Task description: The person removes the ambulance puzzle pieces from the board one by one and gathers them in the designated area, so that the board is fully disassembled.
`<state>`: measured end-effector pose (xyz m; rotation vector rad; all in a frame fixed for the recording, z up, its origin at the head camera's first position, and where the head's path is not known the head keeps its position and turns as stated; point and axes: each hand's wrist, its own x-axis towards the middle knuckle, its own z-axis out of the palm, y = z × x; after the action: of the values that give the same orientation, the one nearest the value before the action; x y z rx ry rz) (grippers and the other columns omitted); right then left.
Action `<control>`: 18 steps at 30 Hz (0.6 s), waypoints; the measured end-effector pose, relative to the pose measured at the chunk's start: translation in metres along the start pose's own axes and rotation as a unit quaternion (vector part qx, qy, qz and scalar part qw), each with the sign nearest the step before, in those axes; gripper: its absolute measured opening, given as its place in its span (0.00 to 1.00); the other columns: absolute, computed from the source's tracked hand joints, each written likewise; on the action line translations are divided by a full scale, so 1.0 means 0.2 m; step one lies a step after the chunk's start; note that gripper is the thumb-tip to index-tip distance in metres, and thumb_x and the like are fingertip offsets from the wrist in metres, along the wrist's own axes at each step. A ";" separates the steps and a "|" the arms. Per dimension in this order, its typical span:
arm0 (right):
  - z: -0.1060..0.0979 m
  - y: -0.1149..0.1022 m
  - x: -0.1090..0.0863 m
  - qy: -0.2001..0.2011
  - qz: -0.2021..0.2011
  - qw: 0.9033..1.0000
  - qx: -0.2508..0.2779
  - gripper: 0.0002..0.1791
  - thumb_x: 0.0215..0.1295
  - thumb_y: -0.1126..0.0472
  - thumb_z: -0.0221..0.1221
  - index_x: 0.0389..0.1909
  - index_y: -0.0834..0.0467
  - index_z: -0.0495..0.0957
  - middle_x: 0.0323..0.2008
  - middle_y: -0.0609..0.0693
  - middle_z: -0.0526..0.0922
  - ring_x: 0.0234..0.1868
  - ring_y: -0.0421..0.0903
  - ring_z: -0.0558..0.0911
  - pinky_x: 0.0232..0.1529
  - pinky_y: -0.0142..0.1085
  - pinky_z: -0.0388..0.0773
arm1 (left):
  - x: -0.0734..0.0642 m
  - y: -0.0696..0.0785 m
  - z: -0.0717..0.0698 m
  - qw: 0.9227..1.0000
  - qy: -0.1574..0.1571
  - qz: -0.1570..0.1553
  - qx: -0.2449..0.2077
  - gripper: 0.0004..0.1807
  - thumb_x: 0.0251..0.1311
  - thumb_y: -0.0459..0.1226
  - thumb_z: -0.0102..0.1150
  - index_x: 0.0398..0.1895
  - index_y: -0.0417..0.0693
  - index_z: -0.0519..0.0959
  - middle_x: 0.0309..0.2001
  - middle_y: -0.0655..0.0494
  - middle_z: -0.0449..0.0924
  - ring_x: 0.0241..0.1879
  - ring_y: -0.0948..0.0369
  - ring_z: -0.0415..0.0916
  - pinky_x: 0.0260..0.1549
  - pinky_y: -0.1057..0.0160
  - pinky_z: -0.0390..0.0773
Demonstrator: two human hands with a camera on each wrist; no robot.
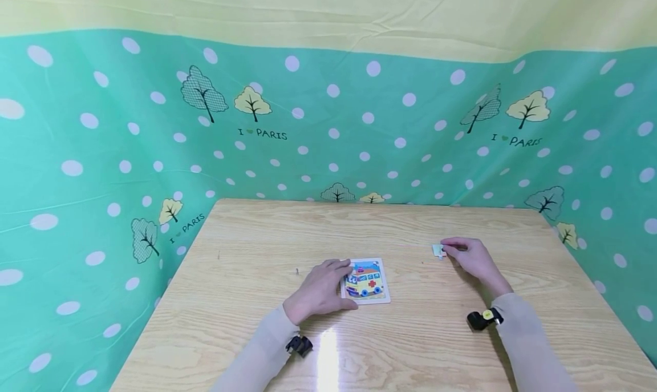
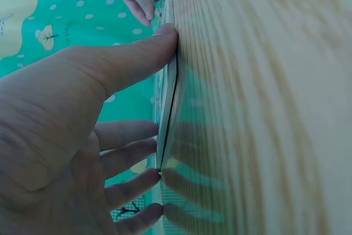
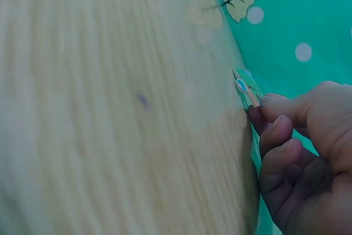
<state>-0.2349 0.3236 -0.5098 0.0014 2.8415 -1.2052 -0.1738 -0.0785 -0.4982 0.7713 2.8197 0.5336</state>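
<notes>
A small square jigsaw puzzle in a white frame lies on the table, its picture a yellow and white ambulance with a red cross. My left hand holds its left side, thumb at the near edge and fingers spread towards the far edge. From the left wrist the frame appears as a thin, layered edge. Off to the right, my right hand pinches a small pale-blue puzzle piece between thumb and forefinger, close over the table. The right wrist view shows this puzzle piece partly hidden by the fingertips.
The wooden table ends at the back against a green dotted curtain, which also hangs at both sides. A tiny dark mark shows on the wood left of the puzzle. Each wrist wears a small black camera.
</notes>
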 end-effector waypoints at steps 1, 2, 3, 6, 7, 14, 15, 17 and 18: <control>-0.01 0.00 0.00 0.000 0.002 1.000 0.000 0.20 0.82 0.58 0.55 0.64 0.65 0.82 0.64 0.69 0.82 0.61 0.61 0.81 0.46 0.35 0.81 | 0.00 0.00 0.00 1.000 0.000 0.000 0.000 0.51 0.57 0.63 0.75 0.78 0.47 0.71 0.81 0.51 0.67 0.80 0.47 0.64 0.78 0.42 0.66; -0.01 0.00 0.00 -0.002 0.004 1.000 -0.001 0.20 0.82 0.58 0.55 0.64 0.65 0.82 0.64 0.69 0.82 0.59 0.60 0.81 0.43 0.33 0.80 | 0.00 0.00 0.00 1.000 0.000 0.000 0.000 0.51 0.57 0.63 0.75 0.78 0.47 0.71 0.81 0.51 0.67 0.80 0.47 0.64 0.78 0.42 0.66; -0.01 0.00 0.00 -0.002 0.006 1.000 0.000 0.20 0.83 0.58 0.55 0.64 0.65 0.82 0.65 0.69 0.82 0.60 0.59 0.80 0.44 0.34 0.80 | 0.00 0.00 0.00 1.000 -0.001 0.000 0.000 0.51 0.57 0.63 0.75 0.78 0.47 0.71 0.81 0.51 0.67 0.80 0.47 0.64 0.78 0.42 0.66; -0.01 -0.01 0.00 -0.001 0.007 1.000 0.001 0.20 0.83 0.58 0.54 0.65 0.66 0.81 0.65 0.69 0.81 0.64 0.64 0.80 0.55 0.46 0.84 | 0.00 0.00 0.00 1.000 0.000 0.001 0.000 0.51 0.57 0.63 0.74 0.78 0.47 0.71 0.81 0.51 0.67 0.80 0.47 0.64 0.78 0.42 0.66; -0.01 -0.01 0.01 -0.001 0.006 1.000 0.002 0.20 0.83 0.58 0.54 0.65 0.66 0.81 0.65 0.70 0.81 0.66 0.66 0.79 0.61 0.51 0.82 | 0.00 0.00 0.00 1.000 0.000 0.001 0.000 0.51 0.57 0.63 0.74 0.78 0.47 0.71 0.81 0.51 0.67 0.80 0.47 0.64 0.78 0.42 0.66; 0.00 0.01 0.02 0.011 -0.010 1.000 -0.001 0.20 0.83 0.59 0.53 0.63 0.67 0.81 0.64 0.71 0.81 0.69 0.71 0.76 0.71 0.64 0.72 | 0.00 0.00 -0.01 1.000 0.001 0.000 -0.002 0.51 0.56 0.63 0.75 0.78 0.47 0.71 0.81 0.51 0.67 0.79 0.47 0.64 0.78 0.41 0.66; 0.01 0.01 0.02 0.013 -0.009 1.000 0.000 0.19 0.83 0.59 0.54 0.63 0.67 0.81 0.64 0.71 0.81 0.68 0.71 0.77 0.71 0.64 0.72 | 0.00 0.00 -0.01 1.000 0.001 0.000 -0.002 0.51 0.56 0.63 0.75 0.78 0.47 0.71 0.81 0.51 0.67 0.79 0.47 0.64 0.78 0.41 0.66; 0.01 0.01 0.02 0.014 -0.005 1.000 0.001 0.20 0.83 0.59 0.54 0.63 0.67 0.81 0.65 0.71 0.81 0.68 0.70 0.77 0.71 0.64 0.72 | 0.00 0.00 0.00 1.000 0.002 0.000 -0.002 0.51 0.56 0.63 0.75 0.78 0.47 0.71 0.81 0.51 0.67 0.79 0.47 0.64 0.78 0.41 0.66; 0.01 0.01 0.02 0.015 -0.003 1.000 0.001 0.20 0.83 0.58 0.54 0.64 0.66 0.81 0.65 0.71 0.80 0.69 0.70 0.77 0.71 0.64 0.72 | 0.00 0.00 0.00 1.000 0.002 0.000 -0.002 0.51 0.56 0.63 0.75 0.78 0.47 0.71 0.81 0.51 0.67 0.79 0.47 0.64 0.78 0.41 0.66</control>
<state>-0.2385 0.3231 -0.5134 0.0102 2.8673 -1.2196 -0.1735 -0.0791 -0.4976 0.7713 2.8220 0.5422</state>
